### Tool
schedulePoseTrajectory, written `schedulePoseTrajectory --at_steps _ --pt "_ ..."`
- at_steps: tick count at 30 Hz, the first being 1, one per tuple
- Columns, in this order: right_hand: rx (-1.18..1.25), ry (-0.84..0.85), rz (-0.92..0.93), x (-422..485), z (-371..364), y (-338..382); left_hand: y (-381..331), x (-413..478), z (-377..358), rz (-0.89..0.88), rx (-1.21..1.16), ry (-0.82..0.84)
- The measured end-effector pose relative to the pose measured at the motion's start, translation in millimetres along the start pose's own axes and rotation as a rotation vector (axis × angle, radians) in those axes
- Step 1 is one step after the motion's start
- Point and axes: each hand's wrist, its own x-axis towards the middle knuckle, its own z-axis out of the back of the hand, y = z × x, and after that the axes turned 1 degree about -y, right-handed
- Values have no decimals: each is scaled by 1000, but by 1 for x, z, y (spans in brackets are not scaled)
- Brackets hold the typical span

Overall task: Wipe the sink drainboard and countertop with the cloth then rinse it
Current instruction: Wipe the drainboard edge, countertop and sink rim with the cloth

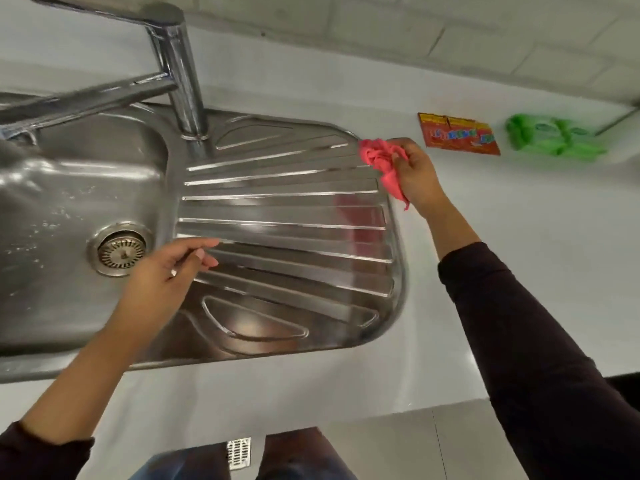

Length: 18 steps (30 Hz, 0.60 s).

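Note:
A ribbed steel drainboard [284, 216] lies to the right of the sink basin [69, 188]. My right hand [415, 174] grips a bunched pink cloth [379, 157] just above the drainboard's far right corner, and a reddish reflection shows on the steel below it. My left hand [169, 268] hovers over the drainboard's near left part beside the drain, fingers loosely curled and holding nothing. White countertop [519, 216] surrounds the sink.
A chrome tap [180, 77] stands behind the basin, with its spout swung left. On the counter at the back right lie a red packet [457, 135] and a green plastic package [550, 138]. The strainer [121, 252] sits in the basin. The counter's front edge runs below.

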Motion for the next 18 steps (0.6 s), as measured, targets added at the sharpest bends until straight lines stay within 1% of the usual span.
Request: schedulePoseTrajectory --at_steps 2,4,5,6,7,9,11,12,14,18 --pt "-37 26 -17 15 21 -14 -8 -2 -24 9 -17 -29" --pt "-126 113 -67 30 36 -27 -17 -3 -44 12 -16 -57" --pt "-235 180 -9 38 45 -36 -20 -4 -55 12 1 -72" --pt "-303 188 63 45 47 -45 -23 -5 -61 9 20 -88" --pt "-365 191 132 49 49 -54 -24 -5 -66 6 30 -101" --pt "-458 181 146 53 51 -72 -25 -6 -76 0 33 -126" --pt "-431 159 149 48 49 -81 -25 -7 -80 -8 32 -130" --pt "-449 190 174 44 48 -85 -24 -7 -83 -5 33 -130" --pt "-573 203 193 38 49 -92 -25 -7 -87 -2 40 -127" --pt "-610 131 233 -3 52 -106 -29 -6 -88 -17 54 -79"
